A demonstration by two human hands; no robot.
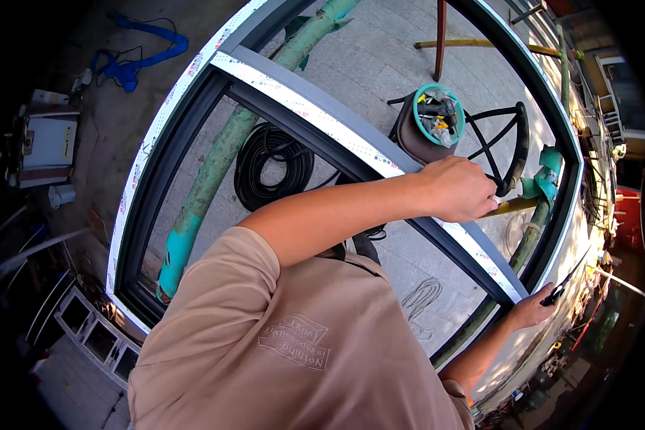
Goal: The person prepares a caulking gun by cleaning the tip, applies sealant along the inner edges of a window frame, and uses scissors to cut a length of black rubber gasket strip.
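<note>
A large dark grey window frame [150, 143], edged with white printed protective film, lies in front of me with a crossbar [315, 111] running diagonally through it. My left arm stretches to the right across the crossbar. My left hand [457, 188] is closed above it, fingers curled down; a small pale bit shows at the fingertips, too little to name. Near the frame's right corner, my right hand [532, 311] grips a thin black-handled tool [553, 294] with a long slim shaft pointing up and away. The exact kind of that tool is unclear.
Green-wrapped poles [211, 168] run beneath the frame. Through its openings show a coil of black hose or cable [274, 166], a teal-rimmed bucket [418, 123] of small items and a black tubular stand [521, 143]. Blue tubing [166, 51] lies at far left.
</note>
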